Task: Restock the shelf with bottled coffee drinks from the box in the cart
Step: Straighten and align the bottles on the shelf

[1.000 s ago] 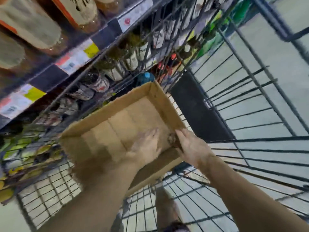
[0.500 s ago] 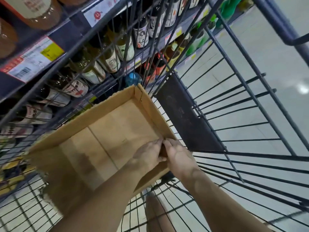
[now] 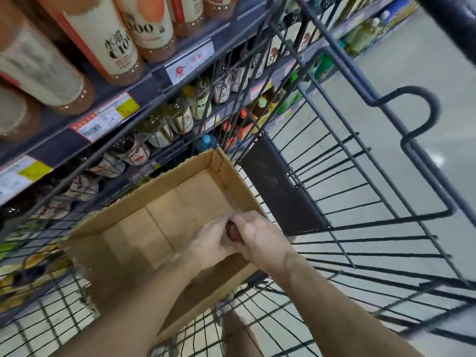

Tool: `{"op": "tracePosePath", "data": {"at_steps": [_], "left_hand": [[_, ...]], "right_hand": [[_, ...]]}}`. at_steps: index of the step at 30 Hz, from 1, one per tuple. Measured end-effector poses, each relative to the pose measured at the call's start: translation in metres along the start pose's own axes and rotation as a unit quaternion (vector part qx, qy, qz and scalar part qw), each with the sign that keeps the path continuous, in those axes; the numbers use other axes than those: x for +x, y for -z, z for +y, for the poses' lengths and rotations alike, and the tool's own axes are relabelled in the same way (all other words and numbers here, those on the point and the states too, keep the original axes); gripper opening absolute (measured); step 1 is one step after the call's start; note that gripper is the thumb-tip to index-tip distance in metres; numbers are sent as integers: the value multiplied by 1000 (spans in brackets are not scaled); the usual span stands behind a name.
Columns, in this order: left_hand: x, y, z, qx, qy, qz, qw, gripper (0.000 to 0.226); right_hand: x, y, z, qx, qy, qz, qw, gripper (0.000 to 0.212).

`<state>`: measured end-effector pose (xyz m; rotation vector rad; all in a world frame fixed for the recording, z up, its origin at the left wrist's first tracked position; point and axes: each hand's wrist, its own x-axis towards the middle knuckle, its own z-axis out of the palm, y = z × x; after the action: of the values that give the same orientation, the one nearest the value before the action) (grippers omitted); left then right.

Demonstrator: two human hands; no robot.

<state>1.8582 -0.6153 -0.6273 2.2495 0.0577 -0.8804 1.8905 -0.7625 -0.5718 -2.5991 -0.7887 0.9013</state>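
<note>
- Dark brown and small, the bottle (image 3: 232, 232) shows only partly between the two hands, at the right end of the box (image 3: 180, 202).
- We find the left hand (image 3: 210, 244) and right hand (image 3: 260, 238) both curled round it.
- We see bare cardboard floor in the rest of the box, which sits in the wire cart (image 3: 360, 202).
- Left of the cart, shelves (image 3: 154, 81) hold rows of bottles; pale floor (image 3: 412, 73) lies beyond.
</note>
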Motion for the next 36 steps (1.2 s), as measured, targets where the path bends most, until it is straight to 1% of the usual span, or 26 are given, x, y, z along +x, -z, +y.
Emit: {"op": "tracePosePath", "data": {"at_steps": [1, 3, 6, 8, 11, 13, 15, 18, 21, 23, 25, 26, 28, 29, 32, 36], "left_hand": [[-10, 8, -1, -21, -1, 12, 1000, 72], [-30, 27, -1, -43, -6, 41, 998, 76], [-63, 61, -4, -21, -32, 79, 996, 71], [-90, 86, -2, -25, -53, 103, 993, 70], [-133, 121, 5, -58, -98, 153, 982, 74], [-163, 144, 10, -73, -129, 183, 972, 63], [-194, 168, 15, -108, -145, 207, 961, 56], [-242, 205, 13, -157, -151, 234, 948, 58], [-291, 244, 10, -233, -150, 254, 927, 60], [-325, 266, 4, -270, -160, 275, 909, 62], [-357, 287, -4, -268, -165, 296, 902, 63], [-372, 297, -9, -269, -164, 303, 899, 59], [-398, 315, -12, -266, -182, 312, 894, 57], [-410, 323, -12, -261, -188, 317, 892, 57], [-443, 344, -9, -242, -206, 334, 888, 39], [-483, 368, -15, -211, -213, 375, 877, 38]], "right_hand": [[-1, 7, -10, -2, 10, 9, 1000, 42], [-4, 23, -31, 5, 29, 42, 999, 38], [-9, 40, -68, 29, 62, 116, 991, 29], [-17, 52, -94, 44, 72, 154, 984, 26], [-32, 76, -134, 50, 88, 208, 973, 30], [-41, 94, -164, 39, 93, 243, 965, 36], [-46, 112, -194, 10, 96, 279, 956, 41], [-52, 139, -244, 20, 121, 324, 938, 49], [-61, 170, -297, 56, 140, 327, 933, 57], [-66, 188, -331, 64, 175, 311, 932, 58], [-69, 203, -362, 45, 200, 288, 936, 59], [-71, 210, -378, 39, 206, 281, 936, 60], [-74, 221, -404, 41, 213, 281, 935, 60], [-76, 227, -417, 50, 215, 279, 935, 60], [-83, 238, -453, 86, 219, 270, 934, 58], [-95, 253, -492, 134, 232, 271, 925, 53]]}}
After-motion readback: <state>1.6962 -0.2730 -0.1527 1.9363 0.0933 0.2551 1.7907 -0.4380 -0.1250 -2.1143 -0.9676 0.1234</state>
